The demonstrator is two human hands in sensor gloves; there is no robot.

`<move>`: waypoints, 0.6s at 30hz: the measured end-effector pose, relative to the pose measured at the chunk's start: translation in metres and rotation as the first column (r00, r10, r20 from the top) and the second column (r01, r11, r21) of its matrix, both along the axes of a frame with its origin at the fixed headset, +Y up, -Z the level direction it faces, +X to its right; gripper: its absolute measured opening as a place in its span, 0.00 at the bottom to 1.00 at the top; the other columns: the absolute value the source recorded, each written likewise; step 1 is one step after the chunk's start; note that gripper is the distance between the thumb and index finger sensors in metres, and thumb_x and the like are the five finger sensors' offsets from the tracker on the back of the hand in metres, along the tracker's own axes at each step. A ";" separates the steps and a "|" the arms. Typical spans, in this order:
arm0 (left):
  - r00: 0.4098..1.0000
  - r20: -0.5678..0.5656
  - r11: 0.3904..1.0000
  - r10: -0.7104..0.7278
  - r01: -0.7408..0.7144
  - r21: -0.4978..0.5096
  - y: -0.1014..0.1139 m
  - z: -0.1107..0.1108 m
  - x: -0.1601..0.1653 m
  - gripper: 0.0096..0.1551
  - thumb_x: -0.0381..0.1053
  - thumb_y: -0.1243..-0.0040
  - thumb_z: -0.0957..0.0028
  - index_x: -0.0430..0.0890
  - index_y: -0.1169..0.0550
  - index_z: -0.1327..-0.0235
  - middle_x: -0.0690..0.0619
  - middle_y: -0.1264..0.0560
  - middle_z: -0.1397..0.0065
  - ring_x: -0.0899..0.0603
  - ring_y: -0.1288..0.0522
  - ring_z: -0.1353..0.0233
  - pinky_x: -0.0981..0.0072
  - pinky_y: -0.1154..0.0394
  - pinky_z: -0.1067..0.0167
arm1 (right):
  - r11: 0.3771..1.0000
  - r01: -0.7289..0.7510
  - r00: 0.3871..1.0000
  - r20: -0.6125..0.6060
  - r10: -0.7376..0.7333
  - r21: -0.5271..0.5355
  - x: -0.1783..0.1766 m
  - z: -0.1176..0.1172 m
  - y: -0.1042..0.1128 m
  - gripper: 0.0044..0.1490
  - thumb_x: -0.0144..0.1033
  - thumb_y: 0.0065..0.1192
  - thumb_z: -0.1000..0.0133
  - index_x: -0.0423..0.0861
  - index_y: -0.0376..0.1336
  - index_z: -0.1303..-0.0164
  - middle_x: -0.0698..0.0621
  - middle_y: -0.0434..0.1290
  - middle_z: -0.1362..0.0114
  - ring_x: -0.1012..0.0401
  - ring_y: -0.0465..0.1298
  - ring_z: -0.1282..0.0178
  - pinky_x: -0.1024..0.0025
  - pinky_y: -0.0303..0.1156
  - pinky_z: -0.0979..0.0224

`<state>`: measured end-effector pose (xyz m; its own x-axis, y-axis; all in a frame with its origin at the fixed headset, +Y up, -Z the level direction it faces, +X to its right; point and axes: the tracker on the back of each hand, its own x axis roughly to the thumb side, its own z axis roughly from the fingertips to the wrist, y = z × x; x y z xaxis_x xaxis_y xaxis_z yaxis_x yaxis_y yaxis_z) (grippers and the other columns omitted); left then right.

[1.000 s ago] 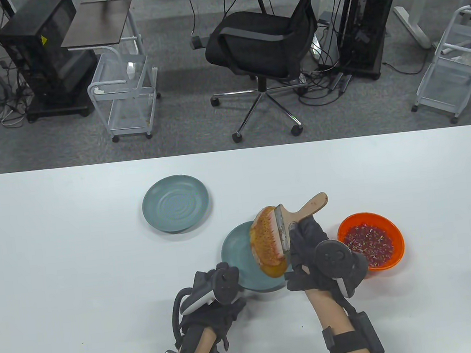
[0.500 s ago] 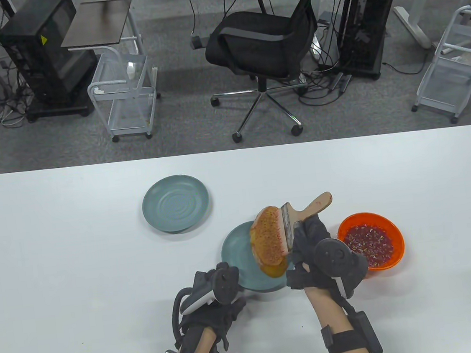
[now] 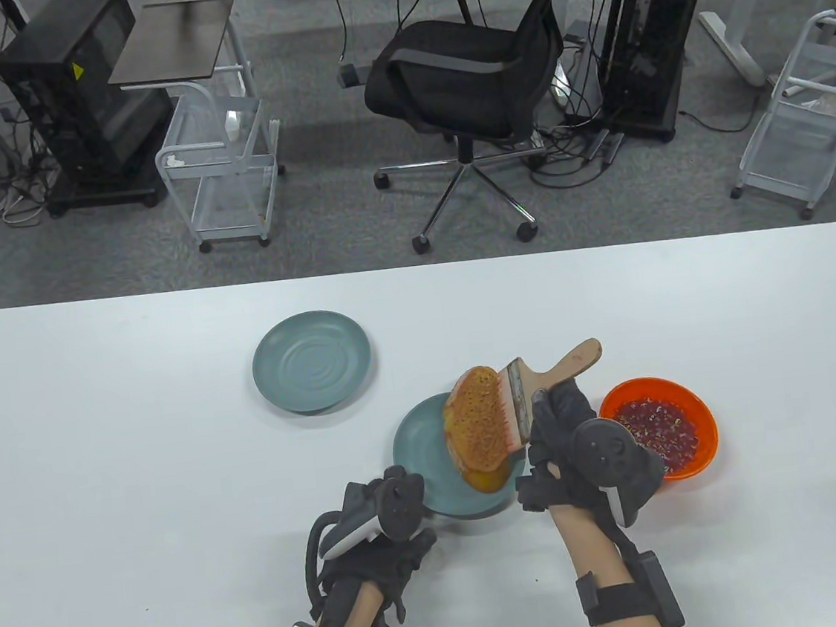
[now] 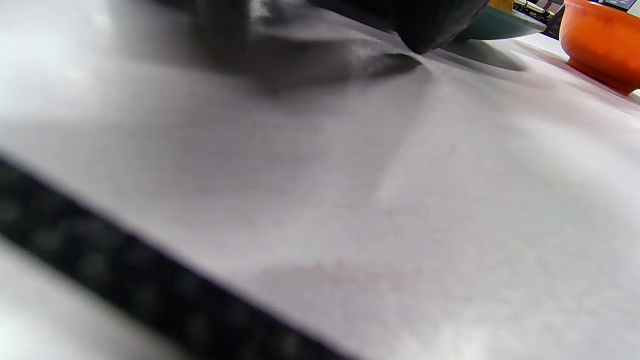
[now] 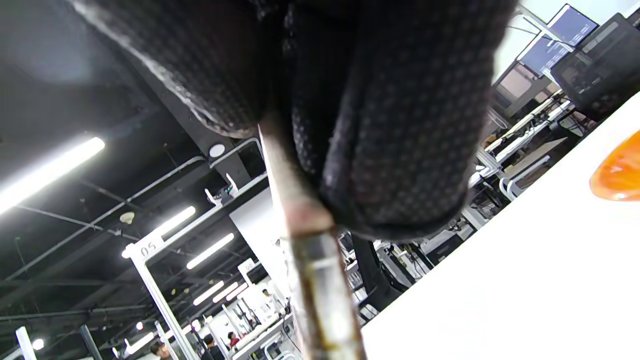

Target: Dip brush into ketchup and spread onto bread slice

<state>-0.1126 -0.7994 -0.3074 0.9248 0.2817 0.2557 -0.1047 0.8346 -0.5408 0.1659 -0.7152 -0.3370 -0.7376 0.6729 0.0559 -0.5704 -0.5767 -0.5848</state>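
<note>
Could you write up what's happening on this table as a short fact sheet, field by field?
right hand: grips the brush by its wooden handle
brush bristles: lying against the right edge of the bread slice
bread slice: tilted up on the near teal plate, its top face speckled with red
left hand: resting on the table by that plate's near rim, holding nothing that shows
orange bowl: holds red sauce, to the right of the right hand
far teal plate: nothing on it

bread slice (image 3: 479,430) on plate (image 3: 422,462), bowl (image 3: 691,456) right, second plate (image 3: 311,362) behind-left
</note>
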 end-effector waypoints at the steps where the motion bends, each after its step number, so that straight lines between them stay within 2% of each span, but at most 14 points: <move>1: 1.000 0.000 1.000 0.000 0.000 -0.001 0.000 0.000 0.000 0.42 0.54 0.53 0.28 0.50 0.63 0.18 0.46 0.72 0.18 0.30 0.63 0.17 0.34 0.57 0.29 | 1.000 0.019 1.000 -0.016 -0.019 0.000 0.000 -0.001 -0.001 0.29 0.35 0.71 0.45 0.32 0.68 0.38 0.33 0.79 0.46 0.50 0.90 0.58 0.69 0.92 0.61; 4: 1.000 -0.006 1.000 0.005 -0.005 -0.005 0.000 0.000 0.000 0.42 0.54 0.53 0.28 0.50 0.63 0.18 0.47 0.72 0.18 0.30 0.63 0.17 0.34 0.57 0.29 | 0.977 0.205 0.968 -0.134 -0.211 -0.059 -0.010 -0.008 -0.011 0.30 0.34 0.71 0.44 0.32 0.67 0.37 0.33 0.78 0.45 0.49 0.90 0.56 0.68 0.91 0.59; 6: 1.000 -0.008 1.000 0.009 -0.009 -0.002 -0.001 0.000 0.000 0.42 0.54 0.53 0.28 0.50 0.63 0.18 0.47 0.72 0.18 0.30 0.63 0.17 0.34 0.57 0.29 | 0.964 0.244 0.953 -0.158 -0.258 -0.103 -0.020 -0.011 -0.016 0.30 0.33 0.71 0.44 0.32 0.67 0.37 0.32 0.77 0.45 0.48 0.89 0.56 0.66 0.91 0.59; 11: 1.000 -0.007 1.000 0.014 -0.014 -0.004 -0.001 0.000 -0.001 0.42 0.54 0.53 0.28 0.50 0.63 0.18 0.47 0.72 0.18 0.30 0.63 0.17 0.34 0.57 0.29 | 0.993 0.054 0.982 -0.175 -0.072 -0.105 -0.027 -0.012 -0.014 0.30 0.34 0.71 0.45 0.32 0.68 0.37 0.32 0.78 0.45 0.48 0.90 0.57 0.67 0.91 0.60; 13: 1.000 -0.009 1.000 0.017 -0.017 -0.003 -0.001 0.000 -0.002 0.42 0.54 0.53 0.28 0.50 0.63 0.18 0.47 0.72 0.18 0.30 0.63 0.17 0.34 0.57 0.29 | 0.998 0.037 0.989 -0.142 -0.043 -0.049 -0.018 -0.007 -0.008 0.30 0.32 0.72 0.45 0.31 0.68 0.38 0.31 0.78 0.46 0.47 0.90 0.57 0.65 0.91 0.60; 15: 1.000 -0.008 1.000 0.012 -0.012 -0.006 -0.001 0.000 -0.002 0.42 0.54 0.53 0.28 0.50 0.64 0.18 0.47 0.72 0.18 0.30 0.63 0.17 0.34 0.57 0.29 | 0.996 -0.087 0.993 -0.079 0.088 0.013 -0.007 -0.004 0.001 0.30 0.33 0.71 0.45 0.31 0.68 0.38 0.32 0.78 0.46 0.49 0.90 0.57 0.67 0.91 0.60; 16: 1.000 -0.009 1.000 0.008 -0.008 -0.006 -0.001 0.000 -0.001 0.42 0.54 0.53 0.28 0.50 0.64 0.18 0.47 0.72 0.18 0.30 0.63 0.17 0.34 0.57 0.29 | 0.994 -0.105 0.992 -0.069 0.107 0.023 -0.004 -0.002 0.003 0.30 0.34 0.71 0.45 0.32 0.68 0.38 0.33 0.78 0.46 0.49 0.90 0.57 0.68 0.91 0.60; 18: 1.000 -0.010 1.000 0.004 -0.004 -0.009 -0.001 0.000 -0.001 0.42 0.54 0.53 0.27 0.50 0.64 0.18 0.47 0.72 0.18 0.30 0.63 0.17 0.34 0.57 0.29 | 0.999 -0.027 0.996 -0.084 0.029 0.017 0.000 -0.002 0.001 0.30 0.34 0.71 0.45 0.32 0.68 0.38 0.33 0.78 0.46 0.49 0.90 0.57 0.68 0.91 0.60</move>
<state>-0.1137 -0.8001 -0.3073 0.9264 0.2874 0.2433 -0.1134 0.8290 -0.5476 0.1661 -0.7144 -0.3387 -0.7483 0.6507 0.1286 -0.6017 -0.5843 -0.5446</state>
